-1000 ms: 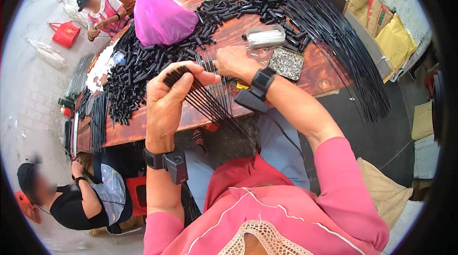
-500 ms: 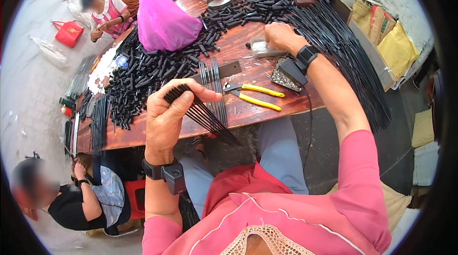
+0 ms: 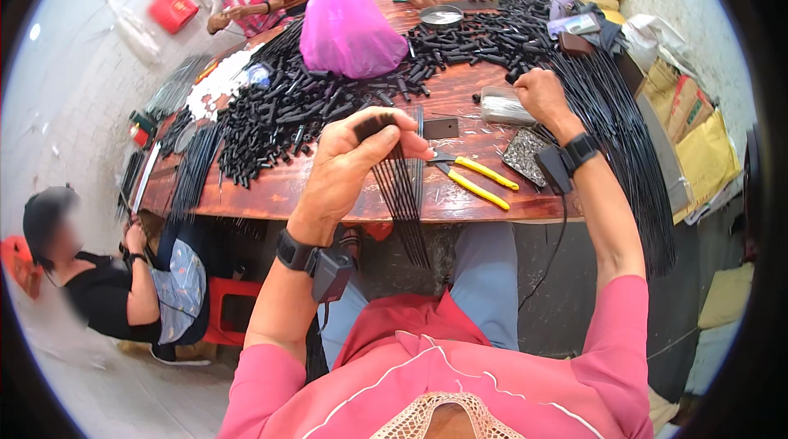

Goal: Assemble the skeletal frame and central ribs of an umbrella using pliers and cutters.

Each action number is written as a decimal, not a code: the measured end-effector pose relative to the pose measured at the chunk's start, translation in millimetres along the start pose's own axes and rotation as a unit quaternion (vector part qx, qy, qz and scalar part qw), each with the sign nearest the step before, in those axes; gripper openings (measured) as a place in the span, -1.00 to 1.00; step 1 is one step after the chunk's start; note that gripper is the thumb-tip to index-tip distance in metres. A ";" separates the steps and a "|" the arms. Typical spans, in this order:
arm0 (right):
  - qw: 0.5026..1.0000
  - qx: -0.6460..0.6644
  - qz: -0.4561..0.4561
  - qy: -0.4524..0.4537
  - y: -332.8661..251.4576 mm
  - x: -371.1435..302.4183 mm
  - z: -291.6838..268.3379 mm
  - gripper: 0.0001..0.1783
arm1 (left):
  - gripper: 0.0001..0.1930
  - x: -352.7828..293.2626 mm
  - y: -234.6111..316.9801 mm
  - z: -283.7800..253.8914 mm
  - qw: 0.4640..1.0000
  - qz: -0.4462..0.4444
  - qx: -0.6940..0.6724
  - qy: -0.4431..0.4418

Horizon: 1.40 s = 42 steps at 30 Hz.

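My left hand (image 3: 353,162) is closed around a bundle of thin black rods (image 3: 400,201), which hangs down past the table's front edge. Behind the bundle, a few grey rods lie on the table, partly hidden. My right hand (image 3: 545,98) has its fingers drawn together at the right end of a clear plastic box (image 3: 501,109). A small dark piece shows beside its fingertips, and I cannot make out what they pinch. Pliers with yellow handles (image 3: 480,185) lie between my hands, jaws toward the left hand. Nearer my right wrist sits a dark speckled pad (image 3: 525,157).
Short black tubes (image 3: 271,123) are heaped across the wooden table (image 3: 287,203). A purple plastic bag (image 3: 349,33) stands among them. Long black rods (image 3: 611,123) overhang the right edge. A round tin (image 3: 441,16) is near a person opposite; another person sits at the left.
The whole view has shifted, so the table appears farther right. My right hand has moved from over the clear box to its right end. The rods in my left hand hang more steeply.
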State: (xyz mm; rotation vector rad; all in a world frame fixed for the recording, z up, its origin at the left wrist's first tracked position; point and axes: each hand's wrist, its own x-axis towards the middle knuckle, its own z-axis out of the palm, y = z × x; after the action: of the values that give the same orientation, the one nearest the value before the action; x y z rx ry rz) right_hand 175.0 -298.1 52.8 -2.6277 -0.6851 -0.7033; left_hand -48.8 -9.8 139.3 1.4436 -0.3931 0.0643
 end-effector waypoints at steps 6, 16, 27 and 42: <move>0.947 0.289 -0.141 -0.012 -134.1 -20.6 -98.9 -0.88 | -0.79 -6.4 0.2 -9.7 1.000 -0.008 -0.019 0.021; 0.957 0.048 -0.288 0.008 -200.0 -44.7 -134.7 -0.68 | -0.80 -9.9 1.0 -11.7 0.999 0.000 -0.018 0.027; 0.953 0.013 -0.302 0.004 -206.0 -39.4 -139.3 -0.67 | -0.77 -14.1 2.0 -14.9 1.000 0.001 -0.012 0.019; 0.953 0.003 -0.302 -0.028 -193.3 -30.0 -144.9 -0.55 | -0.78 -10.0 -1.2 -10.2 1.000 0.002 -0.016 0.023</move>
State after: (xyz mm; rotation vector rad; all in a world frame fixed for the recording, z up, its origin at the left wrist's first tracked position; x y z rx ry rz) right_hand -4.3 -211.0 192.5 -2.4332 -1.5347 -0.7755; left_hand -55.6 1.8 134.4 1.4074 -0.3592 0.0940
